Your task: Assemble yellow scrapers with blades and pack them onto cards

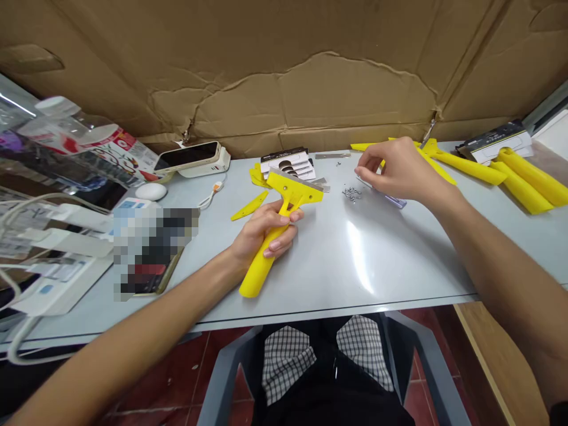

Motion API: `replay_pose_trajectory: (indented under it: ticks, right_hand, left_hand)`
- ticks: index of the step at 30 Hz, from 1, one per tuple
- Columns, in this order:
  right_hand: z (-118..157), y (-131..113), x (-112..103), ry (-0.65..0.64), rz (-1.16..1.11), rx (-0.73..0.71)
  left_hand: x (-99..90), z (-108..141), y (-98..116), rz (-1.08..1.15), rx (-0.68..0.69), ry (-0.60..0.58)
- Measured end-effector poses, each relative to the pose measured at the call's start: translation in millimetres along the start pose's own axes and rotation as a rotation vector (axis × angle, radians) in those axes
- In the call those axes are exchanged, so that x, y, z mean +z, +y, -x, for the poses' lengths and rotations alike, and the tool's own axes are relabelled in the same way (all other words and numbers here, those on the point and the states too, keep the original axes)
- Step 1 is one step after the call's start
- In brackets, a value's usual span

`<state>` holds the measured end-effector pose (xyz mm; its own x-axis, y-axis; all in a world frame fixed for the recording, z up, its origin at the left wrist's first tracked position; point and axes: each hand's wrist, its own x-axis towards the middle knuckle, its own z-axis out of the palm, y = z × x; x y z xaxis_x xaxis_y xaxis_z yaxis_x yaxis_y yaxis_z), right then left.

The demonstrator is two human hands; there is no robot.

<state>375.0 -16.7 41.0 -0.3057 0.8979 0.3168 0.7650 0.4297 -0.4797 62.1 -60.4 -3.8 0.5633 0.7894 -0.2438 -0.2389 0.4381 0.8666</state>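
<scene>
Lying near the hands (pixel 255 234) and yellow scraper (pixel 262 260) are screws (pixel 352 194) and blades (pixel 332 156).

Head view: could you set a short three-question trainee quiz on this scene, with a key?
1. True or false: the left hand grips the scraper by its blade.
2. Fill in the colour: the scraper's handle is ____.
3. Where do the loose small screws lie?
A) on a phone
B) on the tabletop
C) inside a bottle

Key: 1 false, it is held by the handle; 2 yellow; 3 B.
</scene>
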Motion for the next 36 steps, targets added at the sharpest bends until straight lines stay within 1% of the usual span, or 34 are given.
replay_pose_trajectory:
  ticks: [2,5,9,12,16,21,25,28,32,36]
  right_hand:
    - [-0.8,6.1,3.9,-0.051,0.1,-0.035]
    - [-2.3,12.3,7.8,-0.098,0.156,-0.038]
    - [-2.6,13.6,7.1,-0.11,0.191,-0.037]
    - [-2.1,12.4,6.0,-0.111,0.198,-0.046]
    - [-2.2,14.4,6.9,-0.147,0.188,-0.052]
    - [-2.5,23.6,10.1,-0.213,0.198,-0.082]
    - [-2.3,27.5,12.1,-0.29,0.248,-0.065]
    - [-2.1,26.7,13.1,-0.304,0.265,-0.047]
    - [-2.3,25.3,14.9,-0.335,0.252,-0.028]
    - [-2.6,25.9,17.8,-0.34,0.222,-0.015]
  left_hand:
    - [0.5,0.5,0.2,-0.02,-0.004,-0.008]
    - [1.8,-0.8,-0.3,-0.068,-0.023,-0.038]
    - [2.1,-2.7,-2.8,-0.123,-0.038,-0.069]
    - [1.6,-2.7,-5.5,-0.182,-0.022,-0.048]
    - [1.6,-3.3,-8.3,-0.238,-0.006,-0.008]
    - [1.0,-5.3,-7.1,-0.205,-0.022,-0.039]
    - [1.6,-6.1,-4.4,-0.162,-0.043,-0.034]
    - [2.9,-6.7,-3.5,-0.13,-0.015,-0.013]
    - [3.7,-7.0,-4.1,-0.117,-0.017,-0.014]
    - [4.7,-6.3,-4.2,-0.127,-0.003,0.018]
